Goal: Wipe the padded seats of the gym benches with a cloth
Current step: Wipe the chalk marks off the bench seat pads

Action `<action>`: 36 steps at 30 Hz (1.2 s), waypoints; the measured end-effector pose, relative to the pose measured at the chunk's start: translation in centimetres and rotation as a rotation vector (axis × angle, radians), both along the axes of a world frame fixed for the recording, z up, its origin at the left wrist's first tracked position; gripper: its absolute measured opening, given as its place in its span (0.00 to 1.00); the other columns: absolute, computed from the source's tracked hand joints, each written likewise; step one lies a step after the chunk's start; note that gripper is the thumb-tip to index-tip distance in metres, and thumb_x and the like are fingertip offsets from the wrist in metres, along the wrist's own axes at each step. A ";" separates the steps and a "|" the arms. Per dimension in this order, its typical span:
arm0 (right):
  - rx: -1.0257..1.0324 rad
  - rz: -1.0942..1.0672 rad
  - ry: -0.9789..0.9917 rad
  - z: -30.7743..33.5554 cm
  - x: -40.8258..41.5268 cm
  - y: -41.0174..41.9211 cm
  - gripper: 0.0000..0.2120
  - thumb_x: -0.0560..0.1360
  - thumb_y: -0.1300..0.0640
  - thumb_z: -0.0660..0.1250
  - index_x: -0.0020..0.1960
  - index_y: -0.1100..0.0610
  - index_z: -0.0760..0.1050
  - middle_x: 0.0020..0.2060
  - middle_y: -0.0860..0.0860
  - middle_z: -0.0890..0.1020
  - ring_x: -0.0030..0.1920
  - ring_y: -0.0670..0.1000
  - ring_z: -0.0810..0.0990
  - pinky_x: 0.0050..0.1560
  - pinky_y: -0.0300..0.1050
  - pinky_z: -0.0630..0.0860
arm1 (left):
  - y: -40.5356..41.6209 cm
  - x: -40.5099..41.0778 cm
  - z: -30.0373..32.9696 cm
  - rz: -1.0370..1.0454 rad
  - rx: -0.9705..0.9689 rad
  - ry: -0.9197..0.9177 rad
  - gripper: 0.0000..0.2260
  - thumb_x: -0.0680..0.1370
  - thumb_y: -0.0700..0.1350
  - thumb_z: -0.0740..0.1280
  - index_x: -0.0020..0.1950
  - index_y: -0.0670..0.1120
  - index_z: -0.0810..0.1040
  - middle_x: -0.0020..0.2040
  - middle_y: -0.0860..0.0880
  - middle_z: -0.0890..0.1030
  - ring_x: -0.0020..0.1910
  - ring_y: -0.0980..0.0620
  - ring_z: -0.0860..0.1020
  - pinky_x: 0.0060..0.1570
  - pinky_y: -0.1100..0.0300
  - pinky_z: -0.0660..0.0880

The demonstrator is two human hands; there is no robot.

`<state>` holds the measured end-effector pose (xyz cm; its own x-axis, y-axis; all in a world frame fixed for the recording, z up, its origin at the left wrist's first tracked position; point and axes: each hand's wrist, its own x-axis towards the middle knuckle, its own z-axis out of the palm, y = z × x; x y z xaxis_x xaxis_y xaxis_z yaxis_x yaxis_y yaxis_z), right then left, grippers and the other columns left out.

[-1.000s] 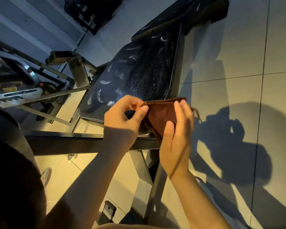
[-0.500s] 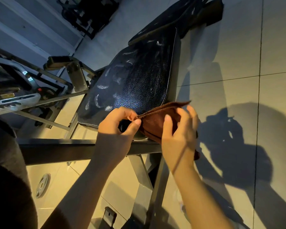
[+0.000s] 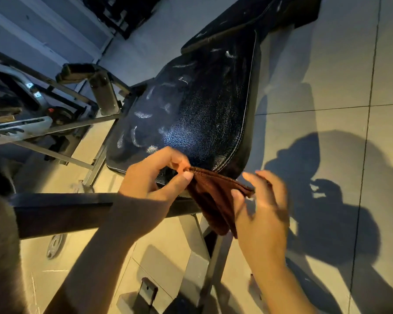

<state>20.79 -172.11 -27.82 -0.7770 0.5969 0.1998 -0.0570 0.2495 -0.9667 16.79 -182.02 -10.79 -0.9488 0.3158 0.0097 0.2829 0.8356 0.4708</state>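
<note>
A dark padded bench seat (image 3: 197,114) with white scuff marks slopes away from me in the middle of the view. A second dark pad (image 3: 259,17) rises beyond it at the top. Just in front of the seat's near edge I hold a brown cloth (image 3: 211,198), folded and hanging down. My left hand (image 3: 152,180) pinches the cloth's top left corner between thumb and forefinger. My right hand (image 3: 261,207) holds the cloth's right end, thumb against it, fingers spread and slightly blurred.
A dark steel crossbar (image 3: 61,211) of the bench frame runs below the seat, with its upright (image 3: 197,257) going down to the tiled floor (image 3: 327,64). Another machine's metal frame (image 3: 32,123) stands at the left. Shadows of my hands fall on the tiles at right.
Both hands have kept hold of the cloth and pulled its top edge out wider. My right hand's fingers have opened and spread. The view has tilted slightly.
</note>
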 end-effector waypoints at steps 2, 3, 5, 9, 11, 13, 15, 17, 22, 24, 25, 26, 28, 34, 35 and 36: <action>0.033 -0.008 -0.044 -0.3 -0.7 1.8 0.06 0.72 0.56 0.69 0.46 0.57 0.81 0.54 0.49 0.70 0.52 0.55 0.73 0.49 0.31 0.64 | 0.6 -0.1 0.6 -0.045 -0.046 0.011 0.05 0.74 0.54 0.64 0.43 0.53 0.76 0.42 0.56 0.79 0.44 0.57 0.77 0.40 0.67 0.71; 0.035 0.003 -0.066 -0.2 -1.1 2.7 0.06 0.72 0.54 0.68 0.45 0.56 0.81 0.52 0.48 0.69 0.49 0.55 0.74 0.47 0.35 0.66 | 0.8 -0.2 0.8 -0.058 -0.048 0.000 0.06 0.74 0.54 0.64 0.43 0.53 0.76 0.43 0.56 0.79 0.45 0.57 0.76 0.41 0.68 0.71; 0.059 0.024 -0.081 0.4 -1.7 4.3 0.09 0.74 0.51 0.65 0.46 0.54 0.81 0.48 0.48 0.70 0.45 0.54 0.75 0.41 0.40 0.67 | 1.1 -0.3 1.1 -0.061 -0.054 -0.034 0.07 0.74 0.54 0.63 0.42 0.52 0.76 0.43 0.57 0.79 0.47 0.58 0.77 0.44 0.71 0.70; -0.091 0.059 0.019 2.7 -4.6 6.6 0.06 0.76 0.59 0.64 0.51 0.56 0.78 0.41 0.48 0.77 0.41 0.44 0.73 0.44 0.24 0.65 | 1.5 -0.5 1.4 -0.011 -0.144 -0.058 0.10 0.72 0.57 0.62 0.44 0.53 0.76 0.46 0.58 0.78 0.50 0.59 0.76 0.47 0.68 0.72; -0.271 0.100 0.119 3.9 -6.1 5.6 0.11 0.78 0.60 0.64 0.60 0.53 0.73 0.49 0.47 0.78 0.48 0.40 0.75 0.51 0.23 0.67 | 1.4 -0.5 1.4 0.014 -0.217 -0.070 0.12 0.71 0.59 0.62 0.47 0.54 0.76 0.50 0.58 0.76 0.53 0.57 0.74 0.52 0.62 0.73; -0.501 0.133 0.169 5.1 -6.2 3.0 0.19 0.80 0.57 0.63 0.70 0.49 0.64 0.64 0.51 0.75 0.65 0.43 0.73 0.64 0.31 0.68 | 1.4 -0.3 1.2 0.009 -0.262 -0.091 0.12 0.69 0.61 0.62 0.47 0.57 0.77 0.53 0.61 0.73 0.57 0.62 0.71 0.56 0.68 0.69; -0.512 0.121 0.142 5.4 -5.2 -0.1 0.25 0.82 0.51 0.58 0.76 0.58 0.58 0.74 0.57 0.66 0.74 0.51 0.64 0.73 0.43 0.63 | 1.5 0.2 0.9 0.007 -0.322 -0.101 0.09 0.67 0.61 0.63 0.39 0.58 0.77 0.55 0.64 0.70 0.58 0.67 0.67 0.56 0.78 0.62; -0.372 0.107 0.109 4.6 -4.1 -2.6 0.30 0.83 0.47 0.52 0.76 0.67 0.56 0.75 0.64 0.59 0.77 0.58 0.58 0.77 0.49 0.55 | 1.1 0.7 0.4 0.018 -0.416 -0.098 0.05 0.67 0.61 0.64 0.38 0.62 0.74 0.58 0.65 0.66 0.62 0.65 0.63 0.60 0.75 0.59; -0.192 0.062 0.126 2.8 -3.9 -3.8 0.32 0.84 0.43 0.47 0.74 0.68 0.51 0.75 0.62 0.56 0.76 0.57 0.56 0.77 0.45 0.52 | -0.2 -0.1 0.4 -0.020 -0.386 0.097 0.10 0.73 0.58 0.62 0.53 0.63 0.73 0.72 0.53 0.59 0.74 0.51 0.57 0.70 0.56 0.57; -0.303 0.068 0.156 3.9 -4.8 -2.9 0.31 0.83 0.44 0.48 0.76 0.66 0.53 0.76 0.58 0.58 0.77 0.53 0.55 0.77 0.44 0.52 | 0.6 -0.8 0.4 0.115 -0.218 0.139 0.13 0.74 0.57 0.59 0.58 0.63 0.73 0.72 0.53 0.59 0.73 0.59 0.56 0.70 0.62 0.57; -0.394 0.079 0.151 4.7 -5.5 -2.0 0.29 0.83 0.46 0.49 0.77 0.63 0.54 0.77 0.56 0.58 0.77 0.50 0.55 0.77 0.44 0.53 | 1.0 -1.2 0.1 0.178 -0.168 0.155 0.15 0.75 0.58 0.57 0.61 0.61 0.72 0.72 0.53 0.59 0.72 0.61 0.56 0.71 0.62 0.57; -0.486 0.113 0.134 5.1 -6.7 -0.9 0.28 0.83 0.47 0.49 0.78 0.60 0.54 0.77 0.53 0.58 0.78 0.48 0.55 0.77 0.44 0.54 | 1.3 -1.4 -0.4 0.210 -0.194 0.190 0.17 0.76 0.58 0.55 0.64 0.58 0.71 0.72 0.52 0.60 0.73 0.60 0.56 0.72 0.61 0.56; -0.624 0.236 0.077 5.1 -10.0 2.0 0.28 0.81 0.45 0.49 0.79 0.54 0.53 0.78 0.49 0.56 0.78 0.45 0.54 0.77 0.44 0.53 | 1.9 -1.9 -1.7 0.222 -0.352 0.282 0.21 0.80 0.57 0.52 0.69 0.53 0.70 0.72 0.48 0.62 0.74 0.52 0.57 0.73 0.56 0.55; -0.620 0.415 -0.045 4.0 -22.5 7.7 0.38 0.75 0.40 0.48 0.80 0.56 0.46 0.79 0.54 0.51 0.78 0.52 0.52 0.77 0.52 0.51 | 3.1 -4.2 -5.4 0.320 -0.252 0.353 0.23 0.83 0.57 0.47 0.72 0.49 0.68 0.72 0.49 0.65 0.76 0.49 0.57 0.74 0.48 0.54; -0.625 0.422 -0.050 4.0 -23.1 7.9 0.38 0.75 0.40 0.48 0.80 0.56 0.45 0.79 0.54 0.51 0.78 0.52 0.52 0.77 0.53 0.51 | 3.2 -4.3 -5.8 0.352 -0.209 0.388 0.22 0.83 0.56 0.48 0.71 0.49 0.69 0.71 0.50 0.66 0.75 0.50 0.59 0.74 0.49 0.55; -0.631 0.431 -0.053 3.9 -23.0 8.0 0.37 0.76 0.40 0.49 0.80 0.55 0.45 0.79 0.53 0.50 0.79 0.52 0.52 0.78 0.53 0.50 | 3.1 -4.2 -6.1 0.389 -0.177 0.437 0.22 0.83 0.55 0.49 0.70 0.47 0.70 0.70 0.50 0.68 0.74 0.51 0.60 0.74 0.51 0.56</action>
